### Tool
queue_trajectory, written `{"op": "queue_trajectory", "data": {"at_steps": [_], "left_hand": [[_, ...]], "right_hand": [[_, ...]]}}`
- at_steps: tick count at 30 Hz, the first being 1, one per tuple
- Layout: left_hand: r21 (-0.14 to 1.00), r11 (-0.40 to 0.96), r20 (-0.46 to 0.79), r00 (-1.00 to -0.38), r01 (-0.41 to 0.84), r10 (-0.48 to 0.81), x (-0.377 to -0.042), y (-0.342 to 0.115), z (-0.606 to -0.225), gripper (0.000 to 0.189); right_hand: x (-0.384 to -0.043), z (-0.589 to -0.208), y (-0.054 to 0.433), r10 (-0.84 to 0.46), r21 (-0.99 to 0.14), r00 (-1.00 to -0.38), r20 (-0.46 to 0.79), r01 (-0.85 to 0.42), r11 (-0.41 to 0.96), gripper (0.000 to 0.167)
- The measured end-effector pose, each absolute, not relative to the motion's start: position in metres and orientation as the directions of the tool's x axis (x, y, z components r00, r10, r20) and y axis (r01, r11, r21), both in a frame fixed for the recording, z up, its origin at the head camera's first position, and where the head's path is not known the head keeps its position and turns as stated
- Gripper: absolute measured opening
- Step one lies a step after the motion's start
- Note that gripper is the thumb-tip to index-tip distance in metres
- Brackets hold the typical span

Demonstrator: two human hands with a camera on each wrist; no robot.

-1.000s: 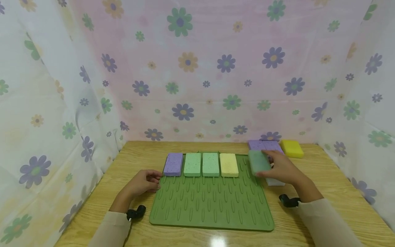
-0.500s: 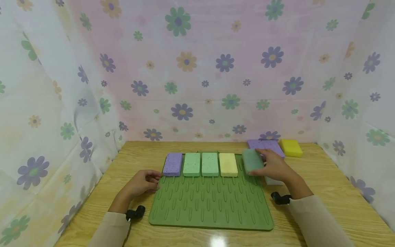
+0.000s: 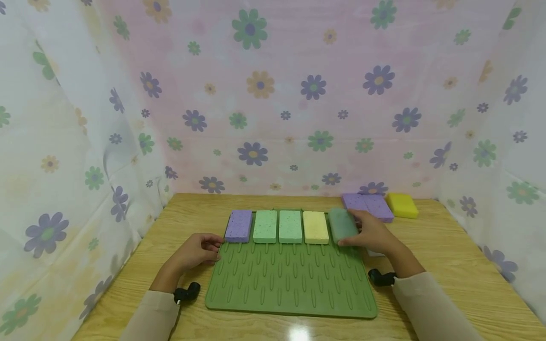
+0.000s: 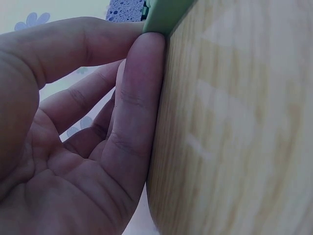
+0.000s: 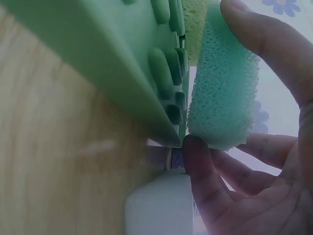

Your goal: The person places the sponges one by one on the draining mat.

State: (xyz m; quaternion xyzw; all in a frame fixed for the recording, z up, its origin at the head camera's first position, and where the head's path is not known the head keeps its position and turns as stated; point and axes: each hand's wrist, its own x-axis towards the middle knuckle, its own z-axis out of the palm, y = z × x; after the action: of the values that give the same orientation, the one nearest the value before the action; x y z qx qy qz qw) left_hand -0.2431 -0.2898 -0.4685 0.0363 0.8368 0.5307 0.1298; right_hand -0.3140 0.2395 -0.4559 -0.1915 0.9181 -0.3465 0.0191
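A soft blue-green sponge (image 3: 342, 225) is in my right hand (image 3: 371, 232), gripped between thumb and fingers at its edges. It is close over the back right of the green ribbed mat (image 3: 290, 279), beside a pale yellow sponge (image 3: 316, 227). The right wrist view shows the porous side of the same sponge (image 5: 222, 83). To the left, two mint green sponges and a purple sponge (image 3: 239, 226) complete the row along the mat's back. My left hand (image 3: 194, 252) holds nothing; its loosely bent fingertips touch the mat's left edge, and its lower finger (image 4: 134, 98) lies along the tabletop.
Purple sponges (image 3: 368, 206) lie side by side behind the mat at the right. Next to them is a bright yellow sponge (image 3: 403, 205). A white block (image 5: 161, 208) sits by the mat's right edge, mostly hidden under my right hand in the head view. Flowered cloth hangs around the table.
My right hand has carried the blue-green sponge leftward, from the mat's right edge to beside the pale yellow one. The left hand stays at the mat's edge.
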Motion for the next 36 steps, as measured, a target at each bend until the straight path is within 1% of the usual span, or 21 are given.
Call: {"op": "queue_trajectory", "data": {"at_steps": [9,22,31,36], "left_hand": [[0.9,0.43,-0.173,-0.963,-0.07,0.206,-0.2421,-0.2897,-0.4685,0.045],[0.905,0.42,-0.17,-0.96,-0.062,0.225,-0.2423,-0.2916,-0.4692,0.046],[0.902,0.426,-0.17,-0.96,-0.061,0.221,-0.2426,-0.2911,-0.469,0.045],[0.903,0.425,-0.171,-0.96,-0.063,0.22,-0.2422,-0.291,-0.4686,0.046]], "right_hand": [[-0.316,-0.4614,0.2363,-0.399,-0.62,-0.909,0.116,-0.381,0.686,0.123],[-0.3122,-0.4601,0.2336,-0.397,-0.573,-0.912,0.1,-0.379,0.727,0.124],[-0.3113,-0.4594,0.2329,-0.407,-0.569,-0.909,0.09,-0.382,0.728,0.125],[-0.3108,-0.4584,0.2344,-0.412,-0.58,-0.909,0.064,-0.37,0.726,0.125]]}}
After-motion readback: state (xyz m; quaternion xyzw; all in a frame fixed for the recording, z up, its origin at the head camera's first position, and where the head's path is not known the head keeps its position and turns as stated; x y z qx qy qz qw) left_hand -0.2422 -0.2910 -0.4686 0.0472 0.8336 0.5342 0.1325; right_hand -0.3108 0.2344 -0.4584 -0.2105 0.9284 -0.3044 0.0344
